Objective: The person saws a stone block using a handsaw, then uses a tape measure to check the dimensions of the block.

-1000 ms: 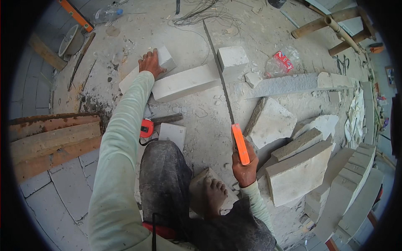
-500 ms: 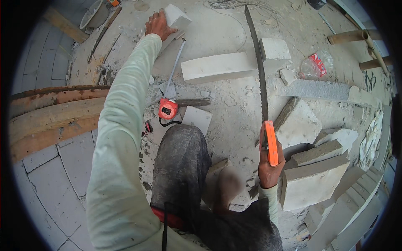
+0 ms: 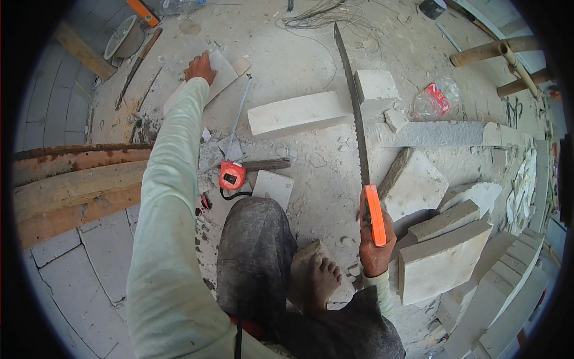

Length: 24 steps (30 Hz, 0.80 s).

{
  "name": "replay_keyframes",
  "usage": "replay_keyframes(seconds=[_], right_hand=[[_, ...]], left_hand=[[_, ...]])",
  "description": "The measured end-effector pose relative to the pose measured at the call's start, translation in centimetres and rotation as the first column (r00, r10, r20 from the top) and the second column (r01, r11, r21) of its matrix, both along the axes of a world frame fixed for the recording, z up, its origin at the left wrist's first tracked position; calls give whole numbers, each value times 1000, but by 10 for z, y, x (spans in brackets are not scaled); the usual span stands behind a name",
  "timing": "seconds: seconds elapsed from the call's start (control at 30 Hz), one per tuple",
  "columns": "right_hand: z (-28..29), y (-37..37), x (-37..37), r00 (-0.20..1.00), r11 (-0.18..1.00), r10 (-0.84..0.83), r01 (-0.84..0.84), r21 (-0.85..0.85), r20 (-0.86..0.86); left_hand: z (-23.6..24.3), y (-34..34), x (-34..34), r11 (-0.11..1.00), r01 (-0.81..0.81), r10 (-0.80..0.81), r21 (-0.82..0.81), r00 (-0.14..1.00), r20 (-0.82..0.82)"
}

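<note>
My right hand (image 3: 376,250) is closed round the orange handle of a handsaw (image 3: 375,216), whose long toothed blade points away from me. At the far left, my left arm is stretched out and my left hand (image 3: 201,67) grips a pale flat block (image 3: 220,73) with curled fingers. Part of that block is hidden under the hand and sleeve. Closer to my knee lies a red tape measure (image 3: 232,176), its strip pulled out toward the block. A long white block (image 3: 301,113) rests between the tape and the saw blade.
Broken blocks (image 3: 445,260) are piled at the right, by a crumpled plastic bottle (image 3: 434,99) and bamboo poles (image 3: 485,54). Planks (image 3: 84,173) stand along the left. A basin (image 3: 125,37) sits far left, wire (image 3: 329,18) lies at the back, and my bare foot (image 3: 324,278) rests on a block.
My left hand has moved a little left and nearer with the block, which was tilted up and now lies flatter. The saw is still held upright in my right hand. The view has shifted slightly.
</note>
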State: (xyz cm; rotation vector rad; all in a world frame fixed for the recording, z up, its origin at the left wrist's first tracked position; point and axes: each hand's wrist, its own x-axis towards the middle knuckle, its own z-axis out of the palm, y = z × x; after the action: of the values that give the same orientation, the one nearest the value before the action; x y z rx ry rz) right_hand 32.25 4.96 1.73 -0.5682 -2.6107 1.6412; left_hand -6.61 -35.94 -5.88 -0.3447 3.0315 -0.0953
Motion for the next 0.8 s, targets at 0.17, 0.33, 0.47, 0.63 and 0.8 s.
replay_keyframes(seconds=[0.17, 0.33, 0.47, 0.63, 0.8], right_hand=[[-4, 2, 2, 999, 996, 37, -34, 80, -40], [-2, -4, 0, 1000, 996, 18, -18, 87, -9], [8, -6, 2, 999, 996, 4, -2, 86, -32], [10, -10, 23, 997, 995, -55, 50, 87, 56], [19, -15, 10, 994, 997, -71, 69, 21, 84]], left_hand=[[22, 96, 43, 780, 495, -363, 382, 856, -368], [13, 200, 104, 726, 588, -600, 357, 795, -88], [-8, 235, 101, 791, 464, -529, 399, 846, 67], [-17, 223, 117, 771, 532, -590, 350, 804, 77], [-11, 222, 92, 728, 548, -643, 413, 754, 133]])
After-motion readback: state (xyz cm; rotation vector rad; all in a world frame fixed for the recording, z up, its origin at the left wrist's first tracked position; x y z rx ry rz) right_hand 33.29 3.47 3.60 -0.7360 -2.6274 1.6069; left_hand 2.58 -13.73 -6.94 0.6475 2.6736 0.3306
